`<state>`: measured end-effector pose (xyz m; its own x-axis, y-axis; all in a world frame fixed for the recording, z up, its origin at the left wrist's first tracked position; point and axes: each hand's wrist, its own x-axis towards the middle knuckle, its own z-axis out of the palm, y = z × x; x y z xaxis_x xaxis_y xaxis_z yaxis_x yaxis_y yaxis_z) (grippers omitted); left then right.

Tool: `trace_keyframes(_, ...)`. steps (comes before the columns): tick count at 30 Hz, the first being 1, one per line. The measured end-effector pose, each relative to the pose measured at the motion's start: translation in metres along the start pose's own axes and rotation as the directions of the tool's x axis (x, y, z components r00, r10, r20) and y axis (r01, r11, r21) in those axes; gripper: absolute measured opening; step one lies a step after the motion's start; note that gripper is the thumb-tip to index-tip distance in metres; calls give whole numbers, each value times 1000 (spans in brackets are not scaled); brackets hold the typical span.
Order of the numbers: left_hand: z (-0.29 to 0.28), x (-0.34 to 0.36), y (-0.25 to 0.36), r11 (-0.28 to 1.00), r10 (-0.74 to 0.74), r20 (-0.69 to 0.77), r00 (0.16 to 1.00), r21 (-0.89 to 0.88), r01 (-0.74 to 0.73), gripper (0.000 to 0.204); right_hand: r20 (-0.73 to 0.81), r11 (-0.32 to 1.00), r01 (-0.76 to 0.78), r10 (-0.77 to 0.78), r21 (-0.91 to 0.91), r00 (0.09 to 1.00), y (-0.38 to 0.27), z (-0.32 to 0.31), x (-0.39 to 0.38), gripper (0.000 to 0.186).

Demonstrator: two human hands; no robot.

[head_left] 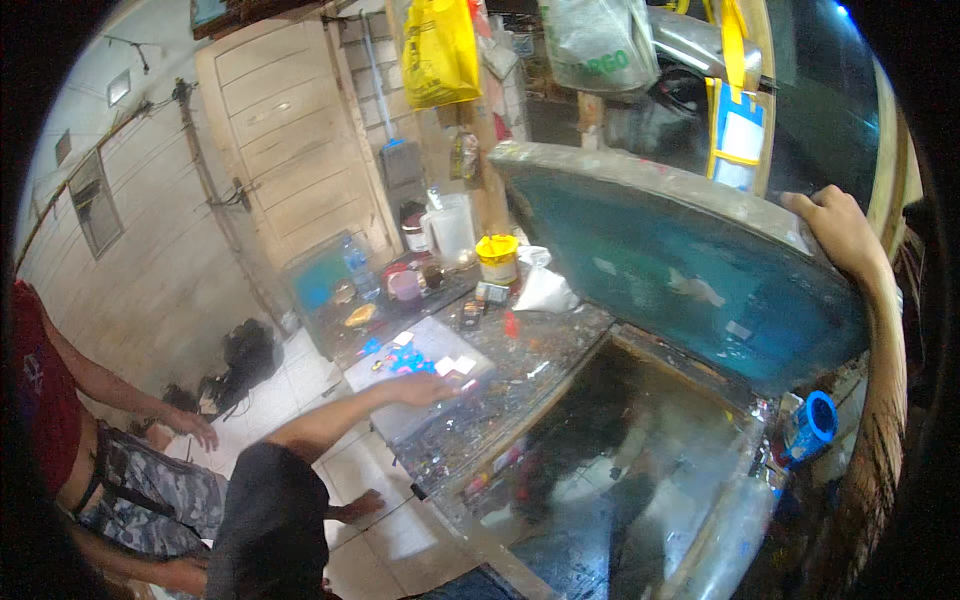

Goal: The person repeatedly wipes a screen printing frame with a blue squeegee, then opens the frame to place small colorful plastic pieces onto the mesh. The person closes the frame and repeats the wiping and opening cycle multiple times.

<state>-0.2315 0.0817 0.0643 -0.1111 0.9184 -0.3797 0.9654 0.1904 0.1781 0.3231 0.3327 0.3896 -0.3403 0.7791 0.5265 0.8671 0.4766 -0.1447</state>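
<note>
My left hand (428, 388) reaches over a pale flat board (405, 425) on the worktable. Its fingers are drawn together, with something small and pale at the tips that is too blurred to name. Small white squares (457, 365) lie just beyond the fingers, and bright blue pieces (402, 360) are scattered on the board beside them. At the right, my right hand (838, 228) is closed over the top edge of a raised framed panel (680, 255) with a dark teal face. Below the panel lies a framed glass surface (610, 470) with reflections in it.
A yellow-lidded tub (497, 260), a white bag (546, 290) and a pitcher (452, 230) stand at the table's back. A blue roll (814, 424) sits by the glass's right corner. Bags (440, 55) hang above. Another person (110, 440) is at the left.
</note>
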Motion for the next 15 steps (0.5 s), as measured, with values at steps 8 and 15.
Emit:
trace_keyframes(8, -69, -8, 20, 901, 433, -333, 838, 154, -405, 32, 95, 984, 96, -82, -150, 992, 4, 1, 10, 34)
trace_keyframes(15, 112, -31, 249, 720, 589, 242, 771, 275, -637, 71, 100, 941, 284, -269, -186, 958, 11, -6, 6, 39)
